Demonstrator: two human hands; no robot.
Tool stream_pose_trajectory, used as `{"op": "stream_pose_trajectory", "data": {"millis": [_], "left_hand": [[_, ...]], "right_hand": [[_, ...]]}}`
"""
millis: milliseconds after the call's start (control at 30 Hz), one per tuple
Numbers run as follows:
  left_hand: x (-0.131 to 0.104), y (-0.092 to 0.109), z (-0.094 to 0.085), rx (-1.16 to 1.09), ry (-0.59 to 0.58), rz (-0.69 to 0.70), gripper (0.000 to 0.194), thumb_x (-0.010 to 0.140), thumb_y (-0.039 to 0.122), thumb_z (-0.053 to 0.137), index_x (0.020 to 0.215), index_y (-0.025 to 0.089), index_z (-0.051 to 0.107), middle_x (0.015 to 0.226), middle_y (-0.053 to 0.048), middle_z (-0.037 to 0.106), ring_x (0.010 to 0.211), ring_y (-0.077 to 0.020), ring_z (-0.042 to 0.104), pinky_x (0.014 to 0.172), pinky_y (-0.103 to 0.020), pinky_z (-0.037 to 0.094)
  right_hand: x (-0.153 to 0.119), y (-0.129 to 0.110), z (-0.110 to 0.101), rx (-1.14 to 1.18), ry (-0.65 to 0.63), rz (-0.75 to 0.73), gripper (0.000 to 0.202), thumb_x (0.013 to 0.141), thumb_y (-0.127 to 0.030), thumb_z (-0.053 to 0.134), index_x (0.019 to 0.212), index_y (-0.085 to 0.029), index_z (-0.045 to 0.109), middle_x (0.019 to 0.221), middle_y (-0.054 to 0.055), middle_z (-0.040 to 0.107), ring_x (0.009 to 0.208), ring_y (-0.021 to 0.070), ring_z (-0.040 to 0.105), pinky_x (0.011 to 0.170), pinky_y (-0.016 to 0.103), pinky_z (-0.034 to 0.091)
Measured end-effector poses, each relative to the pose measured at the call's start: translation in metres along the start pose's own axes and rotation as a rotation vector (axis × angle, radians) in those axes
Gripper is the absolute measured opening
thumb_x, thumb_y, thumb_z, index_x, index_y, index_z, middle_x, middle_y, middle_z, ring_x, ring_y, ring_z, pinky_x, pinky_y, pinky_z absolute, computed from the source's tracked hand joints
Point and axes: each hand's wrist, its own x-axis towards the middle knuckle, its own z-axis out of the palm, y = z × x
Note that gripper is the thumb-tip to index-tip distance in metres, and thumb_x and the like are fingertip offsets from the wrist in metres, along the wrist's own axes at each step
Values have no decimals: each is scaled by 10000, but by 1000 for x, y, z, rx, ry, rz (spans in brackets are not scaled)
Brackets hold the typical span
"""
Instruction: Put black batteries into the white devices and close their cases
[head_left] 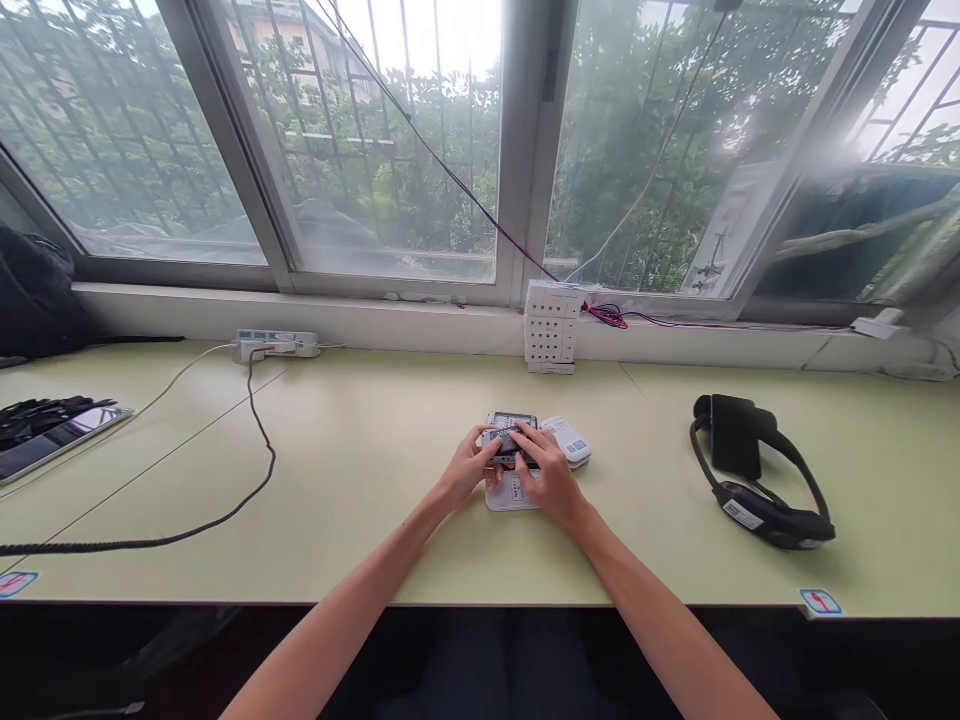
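My left hand (470, 458) grips the left side of a small opened electronic device (495, 436) with a dark, battery-like block printed with pale characters. From the other side, the fingers of my right hand (547, 465) hold it and rest on the block. Just behind it lies a dark panel with a printed label (513, 420), partly covered by the device. Below my fingers a white case piece with a small printed label (512, 492) lies on the table. A white rounded device (568, 441) sits right beside my right hand. My fingers hide part of the held device.
A black head strap with a dark pad (757, 490) lies on the green table (420, 560) at right. White stacked boxes (551, 328) stand by the window. A power strip (276, 345), black cable (255, 490) and tablet (60, 440) are at left.
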Motion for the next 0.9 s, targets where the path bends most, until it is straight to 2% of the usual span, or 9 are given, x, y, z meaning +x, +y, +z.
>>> {"op": "stream_pose_trajectory", "data": {"millis": [233, 467, 733, 900], "left_hand": [[-1, 4, 3, -38, 3, 1, 518, 795, 499, 661, 1159, 201, 443, 582, 52, 565, 434, -104, 533, 435, -209, 420], [0, 3, 1, -103, -2, 11, 527, 796, 475, 673, 1166, 211, 406, 683, 7, 635, 439, -98, 534, 420, -207, 409], [1, 2, 0, -135, 48, 19, 539, 770, 449, 701, 1162, 207, 420, 687, 6, 636, 437, -96, 544, 406, -198, 398], [3, 1, -2, -174, 59, 53, 546, 767, 447, 701, 1169, 199, 426, 728, -4, 645, 429, -87, 543, 396, -193, 383]], "right_hand": [[2, -3, 0, -23, 40, -11, 391, 887, -150, 496, 1253, -243, 596, 1306, 65, 604, 1102, 254, 575, 986, 469, 424], [3, -2, -1, 2, 105, 7, 366, 882, -147, 499, 1222, -228, 609, 1253, 80, 631, 1104, 257, 575, 987, 475, 429], [4, -2, -4, 52, 140, 43, 357, 882, -155, 503, 1208, -232, 625, 1220, 79, 641, 1088, 257, 565, 950, 459, 474], [6, -2, -5, 48, 244, 123, 284, 915, -200, 482, 1146, -225, 644, 1163, 101, 654, 1084, 262, 567, 925, 457, 485]]}}
